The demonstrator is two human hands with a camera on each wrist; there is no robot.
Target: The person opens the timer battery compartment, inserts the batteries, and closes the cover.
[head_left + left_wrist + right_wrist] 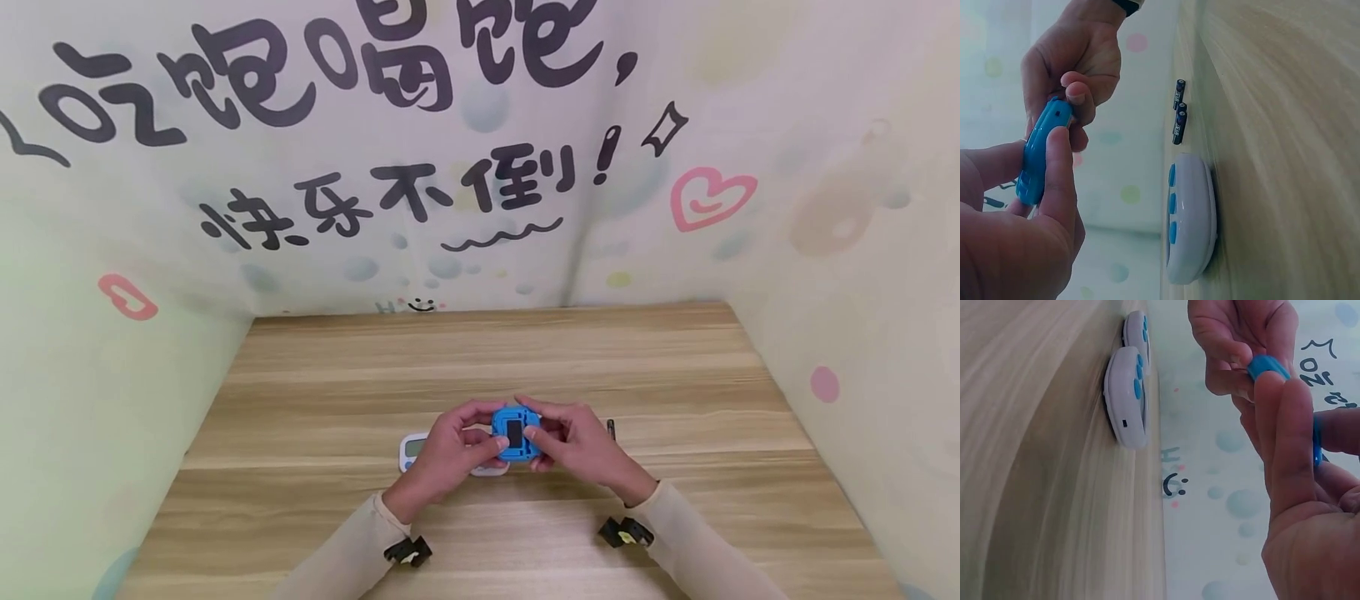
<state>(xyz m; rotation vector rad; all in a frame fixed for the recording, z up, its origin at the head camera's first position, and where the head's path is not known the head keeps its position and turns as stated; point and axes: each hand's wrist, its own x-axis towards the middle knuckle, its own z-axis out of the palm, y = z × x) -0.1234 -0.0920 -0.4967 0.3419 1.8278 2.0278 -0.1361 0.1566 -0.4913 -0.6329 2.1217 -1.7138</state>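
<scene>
We see a small blue toy (1035,159) up in the air over the table (480,358), held between two hands. Its face has a dark patch (515,432) in the middle, and we spot a tiny dark hole on its edge. The left hand (453,450) pinches it on one side, with the thumb on the front and the fingers bent round it. The right hand (577,442) pinches the other side, its thumb on the front too and its fingers curled at the edge. Both hands are closed only as far as the toy lets them, and we cannot tell how every finger sits at the back. Below, on the wood, two white boxes (1125,394) with blue buttons lie near each other, partly hidden by the left hand when we look from the head. On the right side of the table we find two dark batteries (1179,128), close together. The arms wear pale sleeves (337,542), with a black clip (407,550) near each wrist. Behind it all, we see a pale wall (330,292) with big black writing (412,192) and a pink heart (712,200).
</scene>
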